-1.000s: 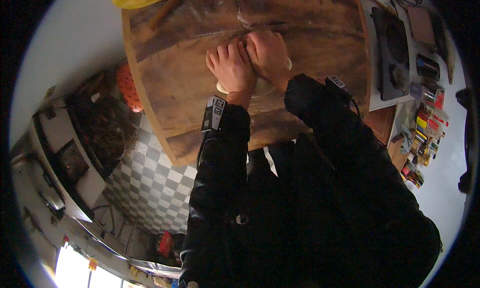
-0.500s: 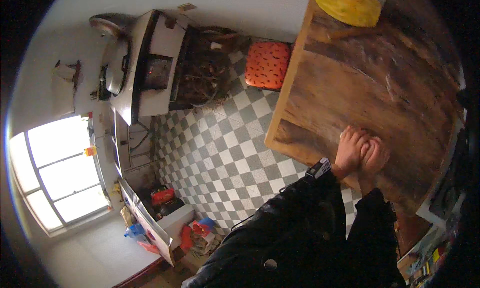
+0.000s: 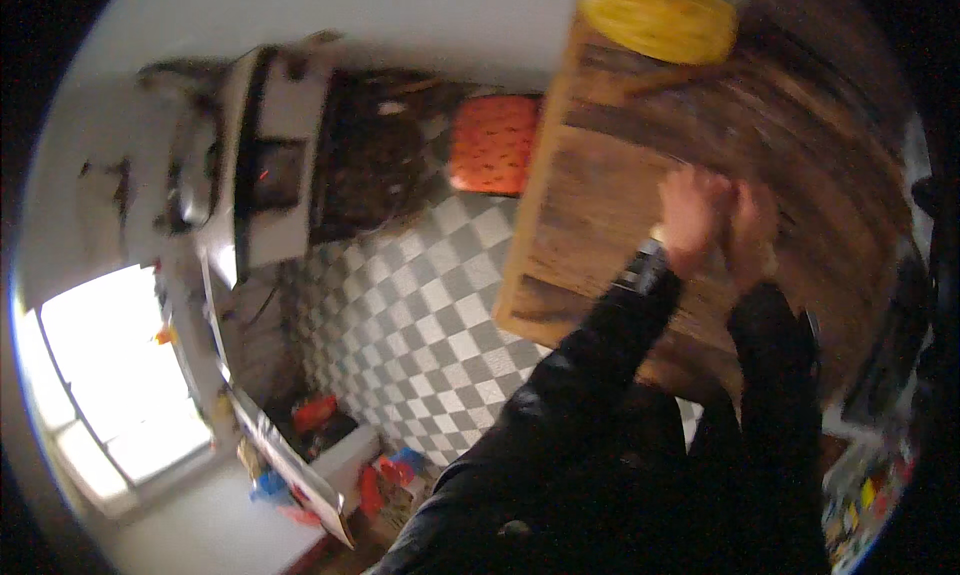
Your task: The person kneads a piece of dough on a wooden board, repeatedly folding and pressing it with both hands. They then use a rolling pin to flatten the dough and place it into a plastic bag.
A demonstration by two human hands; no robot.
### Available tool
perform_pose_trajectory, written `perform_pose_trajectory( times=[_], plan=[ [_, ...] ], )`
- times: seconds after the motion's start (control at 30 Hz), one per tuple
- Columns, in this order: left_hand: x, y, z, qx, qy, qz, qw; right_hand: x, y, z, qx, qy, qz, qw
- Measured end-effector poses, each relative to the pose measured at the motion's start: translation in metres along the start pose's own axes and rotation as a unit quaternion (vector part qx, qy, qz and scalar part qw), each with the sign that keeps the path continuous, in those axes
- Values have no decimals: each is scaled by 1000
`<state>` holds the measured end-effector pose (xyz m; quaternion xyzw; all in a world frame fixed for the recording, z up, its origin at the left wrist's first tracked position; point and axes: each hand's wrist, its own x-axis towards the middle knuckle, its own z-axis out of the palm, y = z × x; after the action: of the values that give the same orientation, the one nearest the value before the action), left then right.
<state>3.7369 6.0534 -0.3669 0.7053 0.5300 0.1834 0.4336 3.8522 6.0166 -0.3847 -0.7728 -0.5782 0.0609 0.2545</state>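
Over the brown wooden table (image 3: 620,215), my left hand (image 3: 690,220) and my right hand (image 3: 752,233) are held close together, their tips meeting or nearly so. Motion blurs both sets of fingers, so whether they are closed, or hold anything, cannot be made out. A dark watch-like band with a pale patch (image 3: 645,268) circles my left wrist. Black sleeves cover both forearms. Beyond my hands, a yellow rounded object (image 3: 660,17) lies at the table's far edge.
Left of the table stands an orange-red patterned stool (image 3: 495,143) on the checkered floor (image 3: 420,315). Farther left are a stove-like counter (image 3: 285,160) and a bright window (image 3: 120,375). Coloured items crowd a low surface (image 3: 868,505) at the lower right.
My hands have gone from clasped near the table's front edge to farther over the tabletop, with a gap between the wrists. The whole view has shifted, and the table sits farther left.
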Motion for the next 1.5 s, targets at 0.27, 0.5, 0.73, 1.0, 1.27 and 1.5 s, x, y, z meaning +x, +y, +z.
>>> perform_pose_trajectory(
  times=[0.27, 0.5, 0.73, 1.0, 1.27, 1.5],
  plan=[
    [-59, -20, 35, 47, 87, -2, 995, 46, 46, -29, 453, -143, 147, 868],
    [-107, -5, 42, -87, 26, -88, 992, 3, 61, -48, 209, -157, 127, 957],
    [-124, -15, 31, -27, 13, 69, 997, 16, 14, -79, 308, -303, 291, 854],
    [-131, -12, 9, 1, -1, 53, 999, -110, -9, -55, -30, 134, -205, 969],
    [-68, -25, 13, -2, 13, 67, 998, -59, -3, -31, -55, -4, -148, 987],
    [21, 27, 35, 102, 104, 173, 974, 34, 19, -32, -145, -102, -6, 984]
  ],
)
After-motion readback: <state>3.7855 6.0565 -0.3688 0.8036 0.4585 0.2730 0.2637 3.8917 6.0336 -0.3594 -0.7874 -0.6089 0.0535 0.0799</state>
